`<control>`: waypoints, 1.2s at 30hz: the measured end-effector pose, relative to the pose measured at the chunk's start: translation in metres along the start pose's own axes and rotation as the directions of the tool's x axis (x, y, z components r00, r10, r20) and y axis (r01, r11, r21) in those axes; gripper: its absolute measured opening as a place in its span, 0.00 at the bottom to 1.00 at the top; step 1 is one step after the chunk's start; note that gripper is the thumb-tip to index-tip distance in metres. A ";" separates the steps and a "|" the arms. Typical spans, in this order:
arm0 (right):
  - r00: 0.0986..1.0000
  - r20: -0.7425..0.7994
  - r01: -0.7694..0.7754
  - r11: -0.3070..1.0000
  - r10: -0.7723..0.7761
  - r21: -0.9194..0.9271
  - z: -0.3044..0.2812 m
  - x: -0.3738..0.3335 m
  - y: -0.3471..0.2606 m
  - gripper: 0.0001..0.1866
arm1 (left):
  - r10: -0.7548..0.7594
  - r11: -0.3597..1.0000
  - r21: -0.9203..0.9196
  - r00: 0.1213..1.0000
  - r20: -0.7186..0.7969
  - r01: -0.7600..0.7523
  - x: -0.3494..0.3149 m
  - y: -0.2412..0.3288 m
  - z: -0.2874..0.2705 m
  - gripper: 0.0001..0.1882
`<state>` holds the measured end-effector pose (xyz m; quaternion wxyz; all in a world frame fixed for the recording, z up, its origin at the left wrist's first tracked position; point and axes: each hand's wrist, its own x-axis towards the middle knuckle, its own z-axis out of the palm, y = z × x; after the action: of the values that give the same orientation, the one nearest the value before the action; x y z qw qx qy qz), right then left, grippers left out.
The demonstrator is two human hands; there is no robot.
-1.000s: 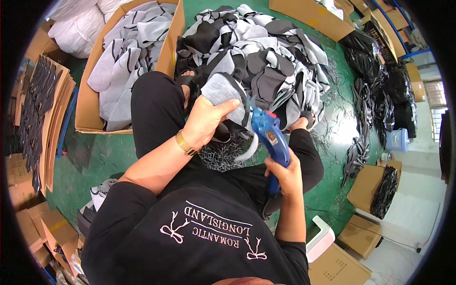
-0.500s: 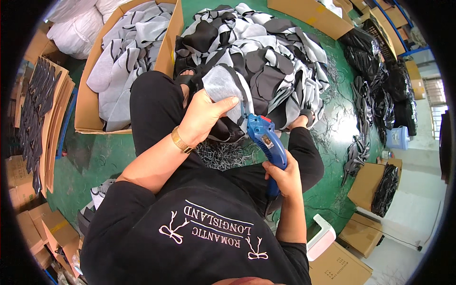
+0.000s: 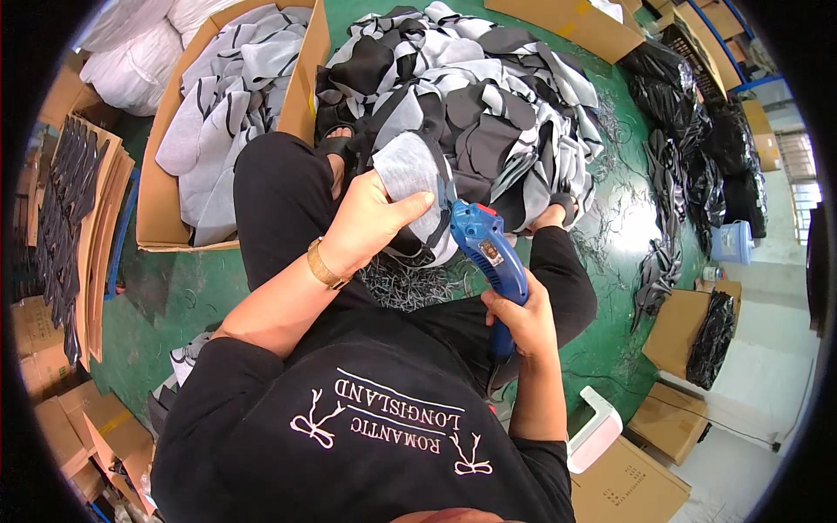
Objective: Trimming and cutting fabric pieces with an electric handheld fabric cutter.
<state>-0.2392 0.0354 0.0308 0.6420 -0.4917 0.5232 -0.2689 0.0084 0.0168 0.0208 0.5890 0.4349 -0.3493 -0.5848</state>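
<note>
A light grey fabric piece (image 3: 406, 167) with a dark edge is pinched in my left hand (image 3: 370, 225), thumb lying on top. My right hand (image 3: 525, 318) wraps the handle of a blue electric fabric cutter (image 3: 490, 251) with a red button. The cutter's head is at the right edge of the fabric piece; exactly where the blade meets the cloth is hard to make out. Just beyond both hands lies a large heap of grey and black fabric pieces (image 3: 493, 126) on the floor.
To the left stands a cardboard box (image 3: 301, 83) holding similar grey pieces. Thin trimmings (image 3: 405, 286) litter the green floor between my legs. Black plastic bags (image 3: 667, 91) line the right side. Near my right elbow is a white and pink object (image 3: 595, 436). Flat cardboard (image 3: 109, 200) leans at far left.
My left hand and the fabric piece have shifted slightly toward me against the cutter's head. The right hand keeps its grip on the cutter, nearly still.
</note>
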 end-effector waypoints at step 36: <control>0.963 0.265 -0.146 0.928 0.054 0.343 -0.021 0.013 0.029 0.18 | -0.168 0.885 -0.392 0.958 0.234 0.251 0.023 0.004 0.000 0.13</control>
<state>-0.2599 0.0276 -0.0007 0.7950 -0.3684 0.4042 -0.2623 0.0113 -0.0066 0.0226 0.5646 0.2751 -0.2223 -0.7458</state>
